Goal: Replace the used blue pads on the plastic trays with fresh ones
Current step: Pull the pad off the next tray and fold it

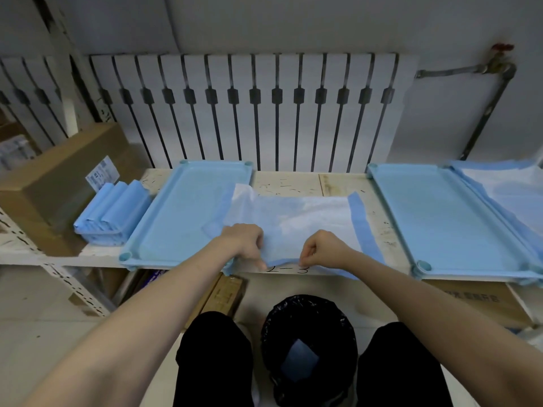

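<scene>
A blue-bordered white pad [296, 218] lies spread across the shelf, its left part overlapping the left plastic tray [179, 212]. My left hand [245, 242] and my right hand [321, 249] both pinch the pad's near edge at the shelf front. A second bare blue tray [440, 218] sits to the right. At the far right another pad [505, 186] covers a further tray. A stack of folded fresh pads [113, 212] rests left of the left tray.
A bin lined with a black bag [308, 348] stands on the floor between my knees, a blue pad inside. Cardboard boxes [58, 183] sit at the left of the shelf and below it. A white radiator [249, 110] backs the shelf.
</scene>
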Demonstrator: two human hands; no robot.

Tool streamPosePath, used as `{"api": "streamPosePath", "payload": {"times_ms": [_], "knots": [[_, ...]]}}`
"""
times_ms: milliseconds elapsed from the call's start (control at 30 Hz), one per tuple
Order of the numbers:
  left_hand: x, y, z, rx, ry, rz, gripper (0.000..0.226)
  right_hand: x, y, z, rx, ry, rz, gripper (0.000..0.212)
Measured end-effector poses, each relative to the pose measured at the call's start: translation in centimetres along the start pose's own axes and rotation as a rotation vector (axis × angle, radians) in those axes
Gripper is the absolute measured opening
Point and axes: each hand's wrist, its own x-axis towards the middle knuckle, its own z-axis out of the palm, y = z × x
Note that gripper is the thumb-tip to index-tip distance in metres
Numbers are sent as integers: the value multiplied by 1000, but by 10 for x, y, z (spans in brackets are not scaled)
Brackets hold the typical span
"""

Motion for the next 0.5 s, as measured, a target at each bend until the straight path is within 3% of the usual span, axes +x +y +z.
{"api": "streamPosePath", "payload": {"times_ms": [67, 200, 400, 500], "knots": [[5, 4, 7, -96, 24, 87, 42, 2, -5, -5, 77, -1, 12, 7], [17, 6, 16, -151, 88, 176, 7, 8, -12, -16, 105, -123, 35, 12], [24, -5, 15, -158, 6, 260, 25, 21, -14, -29, 50, -234, 97, 15], [27, -7, 16, -155, 17, 284, 15, 29, -13, -32, 40, -265, 111, 16]]}}
